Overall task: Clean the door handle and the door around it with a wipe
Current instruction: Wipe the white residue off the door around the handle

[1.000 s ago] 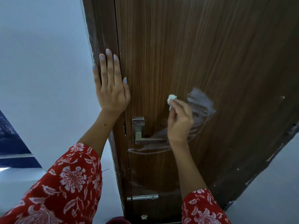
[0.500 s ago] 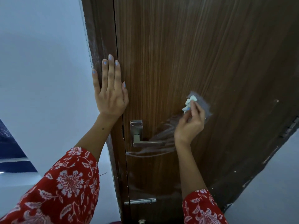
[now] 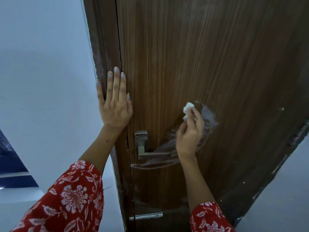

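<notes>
Fingertips of the right hand (image 3: 189, 131) pinch a small crumpled white wipe (image 3: 187, 110) and press it against the dark brown wood-grain door (image 3: 200, 56), above and to the right of the handle. The fingers are curled in around the wad, the back of the hand facing the camera, and only the upper part of the wipe shows past them. Just right of the wipe lies a pale, wet-looking smear (image 3: 209, 117) on the wood, and thin curved streaks arc from there down and left, passing under the handle.

The brushed-metal lever door handle (image 3: 150, 154) sits on a rectangular metal plate with two screws; its lever runs level to the right, and its tip ends just beside the right wrist without clearly touching it.

The left hand (image 3: 115, 104) is spread flat and holds nothing. Its palm and straight fingers rest on the brown door frame (image 3: 103, 39) at the left, with the thumb across the dark seam onto the door itself, well above the handle plate. The nails carry pale blue polish.

Both forearms come out of red sleeves with a white flower print (image 3: 71, 198). A plain pale wall (image 3: 41, 64) fills the left side, and a small metal bolt (image 3: 147, 216) lies low on the door.
</notes>
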